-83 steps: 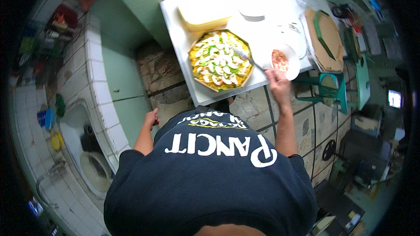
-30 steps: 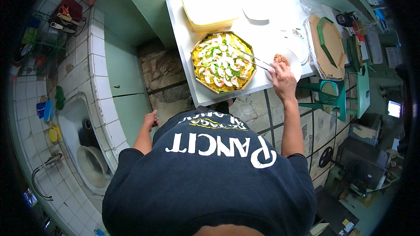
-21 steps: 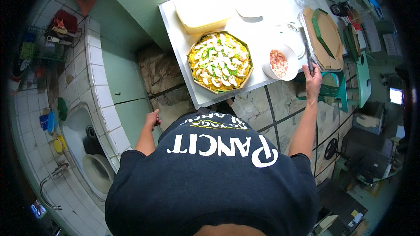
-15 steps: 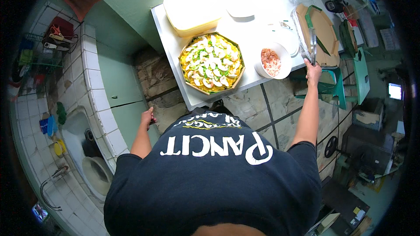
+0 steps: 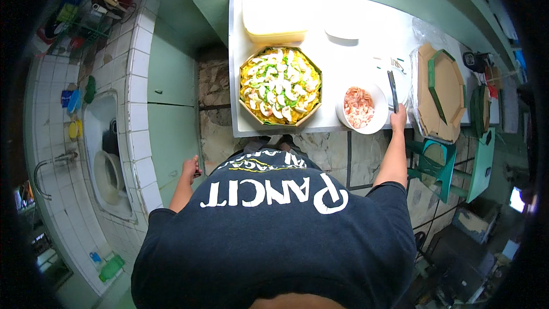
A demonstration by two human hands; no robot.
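- The right hand (image 5: 398,117) grasps long, narrow dark tongs (image 5: 393,91) at the near edge of the white rectangular table (image 5: 334,60), tips pointing away from the person.
- Just left of it stands a round white bowl (image 5: 382,112) of pinkish pieces (image 5: 358,107).
- Farther left, yellow noodles topped with pale egg slices and green bits fill an octagonal brown box (image 5: 309,115).
- The left hand (image 5: 192,167) hangs off the table, fingers curled; I can't tell whether it holds anything.
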